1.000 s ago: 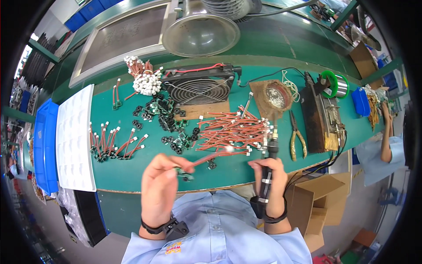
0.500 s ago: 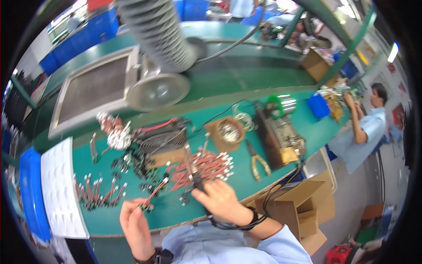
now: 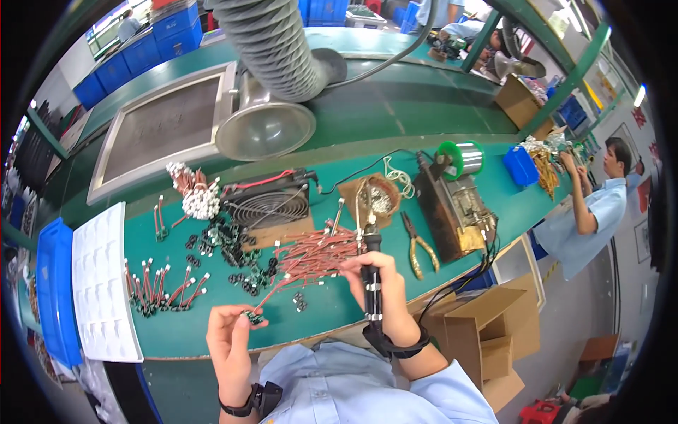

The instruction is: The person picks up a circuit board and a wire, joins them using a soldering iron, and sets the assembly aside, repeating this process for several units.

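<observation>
Between the thumb and fingers of my left hand point(image 3: 227, 343) is a small green circuit board point(image 3: 253, 318) with a red wire lead running up from it. My right hand point(image 3: 388, 286) is closed around the black handle of a soldering iron point(image 3: 372, 293), held upright. The iron's metal end overlaps a round bowl point(image 3: 385, 200) of shiny metal shavings on a brown pad; whether they touch, I cannot tell. A heap of red wires with white connectors point(image 3: 314, 254) lies just beyond my hands. Small black parts point(image 3: 244, 283) are scattered left of it.
Wired boards point(image 3: 159, 300) stand by a white moulded tray point(image 3: 99, 283) at left. Behind lie a wire bundle point(image 3: 194, 191) and a black fan point(image 3: 272, 206). Pliers point(image 3: 418, 247), a solder spool point(image 3: 465, 159) and a metal unit point(image 3: 459, 212) are at right. A co-worker point(image 3: 590, 191) sits beyond.
My right hand has turned the soldering iron upright and shifted it right, from over the wire heap to the bowl. My left hand keeps the circuit board and has moved slightly right.
</observation>
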The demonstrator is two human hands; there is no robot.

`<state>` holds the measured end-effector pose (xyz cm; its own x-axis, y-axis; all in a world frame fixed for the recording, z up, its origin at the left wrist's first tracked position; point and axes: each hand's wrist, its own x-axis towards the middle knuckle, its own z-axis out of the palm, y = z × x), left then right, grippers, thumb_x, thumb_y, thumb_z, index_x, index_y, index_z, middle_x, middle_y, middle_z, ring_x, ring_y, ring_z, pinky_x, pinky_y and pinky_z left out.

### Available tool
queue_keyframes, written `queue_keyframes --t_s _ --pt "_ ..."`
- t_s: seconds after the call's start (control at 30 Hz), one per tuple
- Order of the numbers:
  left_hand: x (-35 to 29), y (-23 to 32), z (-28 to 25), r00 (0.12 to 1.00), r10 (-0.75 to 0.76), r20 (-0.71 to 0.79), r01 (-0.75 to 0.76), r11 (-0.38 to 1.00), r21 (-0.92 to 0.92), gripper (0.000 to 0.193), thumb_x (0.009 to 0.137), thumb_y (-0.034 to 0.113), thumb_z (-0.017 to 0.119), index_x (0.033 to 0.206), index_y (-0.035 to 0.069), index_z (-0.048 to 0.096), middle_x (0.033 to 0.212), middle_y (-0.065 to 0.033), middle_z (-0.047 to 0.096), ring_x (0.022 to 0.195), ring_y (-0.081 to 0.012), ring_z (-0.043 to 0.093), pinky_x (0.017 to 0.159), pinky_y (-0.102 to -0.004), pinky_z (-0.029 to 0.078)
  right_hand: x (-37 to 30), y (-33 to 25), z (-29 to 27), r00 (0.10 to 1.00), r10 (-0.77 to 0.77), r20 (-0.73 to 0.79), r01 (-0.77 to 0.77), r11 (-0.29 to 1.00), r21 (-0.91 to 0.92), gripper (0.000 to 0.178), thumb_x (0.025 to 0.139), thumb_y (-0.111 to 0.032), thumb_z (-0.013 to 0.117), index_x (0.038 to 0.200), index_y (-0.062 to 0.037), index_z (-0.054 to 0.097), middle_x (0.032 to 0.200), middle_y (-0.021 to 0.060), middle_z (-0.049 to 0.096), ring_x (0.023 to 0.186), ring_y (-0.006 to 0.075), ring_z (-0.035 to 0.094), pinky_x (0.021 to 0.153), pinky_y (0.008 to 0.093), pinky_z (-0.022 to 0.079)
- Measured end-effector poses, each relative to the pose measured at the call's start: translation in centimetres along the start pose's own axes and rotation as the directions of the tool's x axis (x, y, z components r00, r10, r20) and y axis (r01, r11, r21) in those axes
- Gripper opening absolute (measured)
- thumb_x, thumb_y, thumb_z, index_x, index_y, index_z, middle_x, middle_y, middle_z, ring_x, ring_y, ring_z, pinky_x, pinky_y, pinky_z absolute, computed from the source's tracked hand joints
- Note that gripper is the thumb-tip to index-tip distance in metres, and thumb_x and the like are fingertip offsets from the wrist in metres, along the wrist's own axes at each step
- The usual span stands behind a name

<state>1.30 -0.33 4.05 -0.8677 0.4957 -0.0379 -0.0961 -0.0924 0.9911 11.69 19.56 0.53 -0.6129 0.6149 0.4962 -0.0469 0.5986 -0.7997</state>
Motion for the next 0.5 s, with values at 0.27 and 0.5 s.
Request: queue_keyframes --t_s 0.27,0.5 --pt "-0.3 -0.4 0.3 0.999 0.002 0.033 -0.002 1.0 0.013 0.009 0.09 0.004 0.047 0.098 0.0 0.047 0.092 -0.0091 0.056 0.081 -0.0129 0.055 0.072 -0.0273 0.049 -0.3 -0.5 0.0 0.995 0.078 0.056 -0.079 0.997 0.007 0.041 0.074 0.006 0.068 0.104 -0.0059 0.043 0.079 0.007 0.062 0.074 0.0121 0.062 0.069 0.0244 0.05" --pt "-0.4 -0.5 0.5 0.996 0.087 -0.028 -0.086 0.995 0.058 0.022 0.09 0.004 0.049 0.111 0.002 0.042 0.104 -0.011 0.053 0.085 -0.0131 0.056 0.072 -0.0288 0.051 -0.7 0.3 0.6 0.996 0.051 -0.078 -0.047 0.998 0.052 0.04 0.074 0.003 0.069 0.106 -0.0069 0.047 0.081 0.0064 0.063 0.073 0.0156 0.063 0.063 0.0251 0.05"
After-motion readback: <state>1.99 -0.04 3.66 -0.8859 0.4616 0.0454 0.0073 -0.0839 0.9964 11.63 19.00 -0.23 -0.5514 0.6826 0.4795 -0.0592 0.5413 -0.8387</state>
